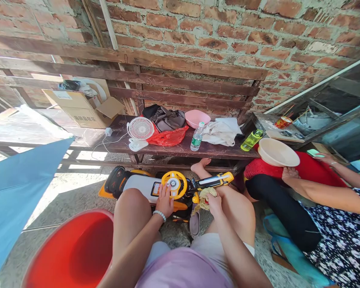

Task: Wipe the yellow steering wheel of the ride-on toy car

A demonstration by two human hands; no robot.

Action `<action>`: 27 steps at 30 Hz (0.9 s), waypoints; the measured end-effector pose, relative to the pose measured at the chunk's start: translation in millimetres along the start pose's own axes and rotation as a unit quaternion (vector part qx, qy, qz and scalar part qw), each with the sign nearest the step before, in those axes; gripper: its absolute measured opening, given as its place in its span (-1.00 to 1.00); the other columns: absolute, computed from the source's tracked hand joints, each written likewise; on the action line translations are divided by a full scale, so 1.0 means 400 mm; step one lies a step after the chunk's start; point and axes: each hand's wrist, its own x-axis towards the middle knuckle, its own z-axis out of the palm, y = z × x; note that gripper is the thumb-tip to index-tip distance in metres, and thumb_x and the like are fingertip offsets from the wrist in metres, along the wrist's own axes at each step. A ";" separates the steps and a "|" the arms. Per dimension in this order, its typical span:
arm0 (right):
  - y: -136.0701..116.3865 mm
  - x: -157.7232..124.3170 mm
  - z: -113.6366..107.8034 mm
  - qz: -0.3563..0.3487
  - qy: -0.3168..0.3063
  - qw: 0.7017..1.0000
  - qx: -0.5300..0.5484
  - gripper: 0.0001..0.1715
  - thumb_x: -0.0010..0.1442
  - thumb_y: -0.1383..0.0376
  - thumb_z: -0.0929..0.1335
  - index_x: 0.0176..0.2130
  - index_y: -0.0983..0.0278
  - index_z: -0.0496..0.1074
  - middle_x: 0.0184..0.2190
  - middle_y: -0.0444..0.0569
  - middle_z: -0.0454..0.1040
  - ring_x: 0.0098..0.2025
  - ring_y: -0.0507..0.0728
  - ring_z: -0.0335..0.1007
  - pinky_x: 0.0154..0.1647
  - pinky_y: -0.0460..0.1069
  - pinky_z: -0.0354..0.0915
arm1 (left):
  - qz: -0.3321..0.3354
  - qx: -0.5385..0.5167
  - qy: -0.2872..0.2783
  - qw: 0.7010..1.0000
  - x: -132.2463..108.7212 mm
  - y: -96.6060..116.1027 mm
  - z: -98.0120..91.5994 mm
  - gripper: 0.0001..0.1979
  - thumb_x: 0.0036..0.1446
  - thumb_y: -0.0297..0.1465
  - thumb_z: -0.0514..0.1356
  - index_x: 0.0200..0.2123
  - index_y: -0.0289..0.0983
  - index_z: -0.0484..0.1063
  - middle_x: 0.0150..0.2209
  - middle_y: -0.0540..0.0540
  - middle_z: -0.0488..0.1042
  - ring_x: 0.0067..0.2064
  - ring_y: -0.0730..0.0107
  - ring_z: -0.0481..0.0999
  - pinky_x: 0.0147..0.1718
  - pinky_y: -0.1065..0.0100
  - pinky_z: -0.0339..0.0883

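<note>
A yellow, white and black ride-on toy car (144,186) lies on the ground in front of my knees. My left hand (165,200) rests on it, fingers spread against its yellow steering wheel (174,183). My right hand (213,201) is closed around a crumpled yellowish cloth (203,197), held beside the wheel and the car's yellow handle bar (213,181).
A red basin (75,252) sits at my lower left beside a blue sheet (15,192). The dark wooden bench (174,150) behind carries a small fan (140,130), water bottle (197,137), pink bowl (196,118), clothes and a cardboard box (81,108). At right a seated person holds a beige bowl (277,152).
</note>
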 end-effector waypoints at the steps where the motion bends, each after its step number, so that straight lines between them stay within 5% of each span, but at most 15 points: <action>1: -0.007 0.005 0.011 0.006 0.002 1.000 0.000 -0.53 -0.08 0.07 0.34 -0.17 0.23 0.48 -0.32 0.07 0.65 -0.32 0.26 0.62 -0.33 0.08 0.53 | 0.001 0.001 -0.001 1.000 0.000 0.000 0.000 -0.31 0.27 -0.38 0.10 0.46 -0.34 0.25 0.55 -0.34 0.09 0.61 -0.20 -0.15 0.47 -0.32 0.02; 7: -0.050 -0.022 0.057 -0.005 -0.048 0.998 -0.041 -0.53 -0.12 0.14 0.38 -0.15 0.18 0.52 -0.18 0.00 0.69 -0.12 0.24 0.62 -0.02 0.09 0.52 | 0.008 -0.005 0.014 1.000 0.001 -0.002 0.011 -0.30 0.28 -0.36 0.10 0.47 -0.33 0.22 0.55 -0.34 0.08 0.61 -0.19 -0.20 0.48 -0.34 -0.03; 11: -0.065 -0.026 0.056 -0.030 -0.077 0.995 -0.051 -0.53 -0.10 0.14 0.38 -0.14 0.18 0.52 -0.19 -0.03 0.68 -0.14 0.22 0.60 -0.04 0.06 0.49 | 0.010 -0.010 0.019 1.000 -0.001 -0.006 0.016 -0.30 0.29 -0.36 0.11 0.47 -0.33 0.22 0.55 -0.33 0.08 0.61 -0.18 -0.20 0.48 -0.33 -0.02; 17: -0.046 0.002 0.058 -0.011 -0.029 0.996 -0.083 -0.59 -0.10 0.14 0.33 -0.21 0.18 0.49 -0.28 -0.02 0.67 -0.21 0.22 0.58 -0.15 0.04 0.46 | 0.011 0.007 -0.010 1.000 0.002 -0.007 -0.001 -0.31 0.28 -0.37 0.10 0.46 -0.36 0.24 0.56 -0.33 0.07 0.61 -0.20 -0.17 0.48 -0.32 0.01; 23: -0.051 0.052 -0.054 -0.001 0.030 0.993 -0.115 -0.51 -0.07 0.16 0.33 -0.11 0.23 0.47 -0.15 0.11 0.66 -0.10 0.33 0.60 0.00 0.17 0.47 | 0.001 0.015 -0.022 1.000 -0.002 0.004 -0.011 -0.29 0.26 -0.40 0.10 0.47 -0.35 0.23 0.56 -0.32 0.07 0.61 -0.19 -0.13 0.46 -0.29 0.08; 27: -0.165 0.134 -0.153 -0.149 0.045 0.978 -0.137 -0.44 0.02 0.17 0.37 0.03 0.27 0.48 -0.01 0.14 0.59 0.01 0.32 0.53 0.15 0.20 0.41 | 0.002 0.017 -0.018 1.000 -0.003 0.011 -0.008 -0.28 0.26 -0.40 0.09 0.48 -0.40 0.21 0.58 -0.35 0.01 0.61 -0.20 -0.18 0.46 -0.28 0.07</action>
